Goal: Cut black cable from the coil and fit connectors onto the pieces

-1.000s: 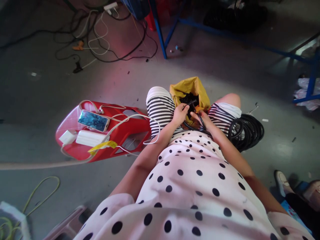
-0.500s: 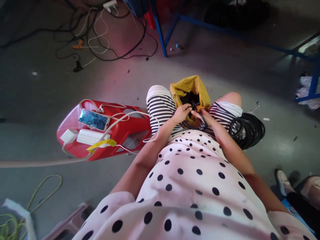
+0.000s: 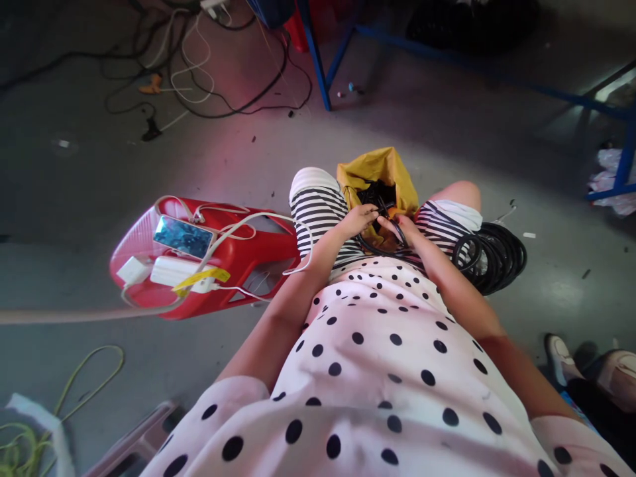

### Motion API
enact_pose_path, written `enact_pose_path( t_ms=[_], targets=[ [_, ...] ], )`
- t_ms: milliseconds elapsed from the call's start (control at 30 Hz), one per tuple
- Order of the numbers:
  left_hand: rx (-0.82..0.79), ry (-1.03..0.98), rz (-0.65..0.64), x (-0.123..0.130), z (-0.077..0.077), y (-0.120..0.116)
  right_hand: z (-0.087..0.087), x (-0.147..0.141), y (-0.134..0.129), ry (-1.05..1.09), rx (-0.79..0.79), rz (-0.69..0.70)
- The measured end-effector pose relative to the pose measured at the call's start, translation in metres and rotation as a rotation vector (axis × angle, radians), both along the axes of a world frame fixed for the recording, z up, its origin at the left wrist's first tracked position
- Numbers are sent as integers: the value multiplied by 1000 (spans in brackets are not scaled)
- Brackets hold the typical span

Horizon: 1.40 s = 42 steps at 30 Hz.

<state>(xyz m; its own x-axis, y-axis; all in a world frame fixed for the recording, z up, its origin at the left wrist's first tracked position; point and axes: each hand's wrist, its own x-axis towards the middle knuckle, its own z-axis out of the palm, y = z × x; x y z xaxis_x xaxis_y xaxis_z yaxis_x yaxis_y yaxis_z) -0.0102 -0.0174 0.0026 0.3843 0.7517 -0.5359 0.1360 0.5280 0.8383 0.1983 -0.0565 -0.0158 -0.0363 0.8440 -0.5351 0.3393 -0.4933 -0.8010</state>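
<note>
Between my knees stands an open yellow bag (image 3: 370, 161) with dark pieces, seemingly black cable bits, inside. My left hand (image 3: 360, 220) pinches the thin end of a black cable (image 3: 370, 248) over the bag's near edge. Close beside it, my right hand (image 3: 406, 228) is closed around a small hand tool (image 3: 393, 212) with an orange part and dark blades, probably snips. The fingers partly cover both. A coil of black cable (image 3: 501, 258) hangs by my right thigh, and strands run from it across my lap.
Left of me is a red plastic stool (image 3: 238, 255) bearing a phone (image 3: 183, 236), a white power strip (image 3: 176, 271) and white leads. Tangled cords (image 3: 199, 73) lie on the floor ahead, near a blue table frame (image 3: 318, 59). Another person's shoes (image 3: 559, 358) are at right.
My hands stay over the bag's near edge. The dark blades, seen crossed at the left fingertips before, now show less distinctly, and the fingers have shifted slightly. The view has moved a little.
</note>
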Motion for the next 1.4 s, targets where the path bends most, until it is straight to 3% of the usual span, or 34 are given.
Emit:
enact_pose_path(
  t_ms=[200,300,533,633,800,933,1067,1200,1300,1400],
  targets=[
    [-51,3,94,10,8,0,-5,-7,-2,-129,-10,-57],
    [-96,-2,254,12,14,-2,-6,-6,-4,-65,-39,-144],
    [-390,-242,574,-1,23,-30,-1,-1,-1,160,15,-243],
    [-503,-205,593,4,28,-42,5,-4,0,176,12,-253],
    [-317,-298,606,19,41,-44,14,-7,-1,257,-7,-252],
    [-206,-245,565,23,51,-39,22,-7,-3,318,-31,-273],
    [-87,-182,585,6,62,-23,35,-5,-4,400,-52,-258],
    [26,-132,765,-25,72,-3,51,4,-9,429,-70,-238],
    [77,-70,835,-33,72,-1,58,8,-13,397,-82,-191],
    [95,-12,667,-23,62,-11,56,5,-17,401,-35,-120]
  ],
)
